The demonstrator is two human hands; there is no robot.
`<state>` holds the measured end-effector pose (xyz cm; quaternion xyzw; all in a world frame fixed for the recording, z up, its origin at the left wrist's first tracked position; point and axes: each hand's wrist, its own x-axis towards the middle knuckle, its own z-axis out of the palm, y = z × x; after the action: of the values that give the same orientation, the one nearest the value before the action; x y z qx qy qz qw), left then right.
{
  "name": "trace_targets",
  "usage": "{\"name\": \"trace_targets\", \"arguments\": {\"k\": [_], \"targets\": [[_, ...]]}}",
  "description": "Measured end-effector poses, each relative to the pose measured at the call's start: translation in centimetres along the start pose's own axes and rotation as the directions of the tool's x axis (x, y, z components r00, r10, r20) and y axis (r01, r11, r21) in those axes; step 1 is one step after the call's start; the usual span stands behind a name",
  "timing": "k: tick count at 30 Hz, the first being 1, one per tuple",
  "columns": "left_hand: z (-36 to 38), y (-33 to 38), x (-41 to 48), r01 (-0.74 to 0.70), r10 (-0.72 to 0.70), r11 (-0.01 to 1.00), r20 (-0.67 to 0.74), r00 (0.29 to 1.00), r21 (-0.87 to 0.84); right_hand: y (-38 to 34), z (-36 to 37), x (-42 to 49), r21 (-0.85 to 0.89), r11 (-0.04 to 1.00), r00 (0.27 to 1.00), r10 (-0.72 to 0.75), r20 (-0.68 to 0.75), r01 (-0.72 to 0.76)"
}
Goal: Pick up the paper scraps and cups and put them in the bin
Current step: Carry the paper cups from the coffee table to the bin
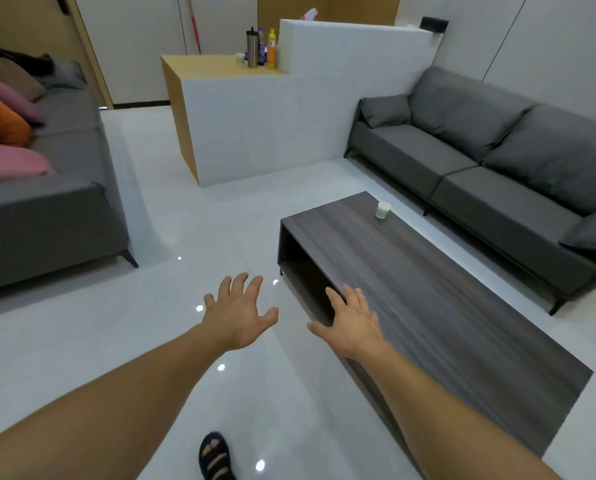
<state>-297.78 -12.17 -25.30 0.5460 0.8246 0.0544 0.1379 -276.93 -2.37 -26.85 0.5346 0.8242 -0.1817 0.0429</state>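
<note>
Both my left hand [238, 315] and right hand [353, 323] are spread and hold nothing, low in the frame's middle. One paper cup [383, 209] stands on the coffee table [445, 306], right of centre, not yet collected. I see no bin or scraps.

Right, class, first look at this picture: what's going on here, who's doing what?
A person in a living room reaches both bare arms forward. The left hand and the right hand are open with fingers spread and hold nothing. One white paper cup stands upright at the far end of the dark coffee table, well beyond both hands and not yet picked up. No bin or paper scraps show in this view.
</note>
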Motion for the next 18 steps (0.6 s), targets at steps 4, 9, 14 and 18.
{"name": "trace_targets", "arguments": {"k": [4, 9, 14, 18], "targets": [[-0.8, -0.3, 9.0, -0.059, 0.059, 0.998, 0.014, 0.998, 0.003, -0.3, -1.3, 7.0, 0.016, 0.998, 0.998, 0.066, -0.007, -0.066], [-3.5, 1.0, 18.9, -0.171, 0.170, 0.985, 0.018, 0.985, 0.011, 0.1, -3.6, 14.2, 0.042, 0.982, 0.983, 0.183, -0.007, -0.182], [-4.9, 2.7, 27.3, -0.248, 0.247, 0.969, 0.063, 0.967, 0.016, 1.2, -5.4, 20.6, 0.064, 0.964, 0.966, 0.260, -0.001, -0.259], [-4.8, 4.4, 34.3, -0.270, 0.267, 0.963, 0.097, 0.959, 0.022, 3.2, -6.7, 27.0, 0.081, 0.954, 0.957, 0.290, -0.002, -0.289]]}}
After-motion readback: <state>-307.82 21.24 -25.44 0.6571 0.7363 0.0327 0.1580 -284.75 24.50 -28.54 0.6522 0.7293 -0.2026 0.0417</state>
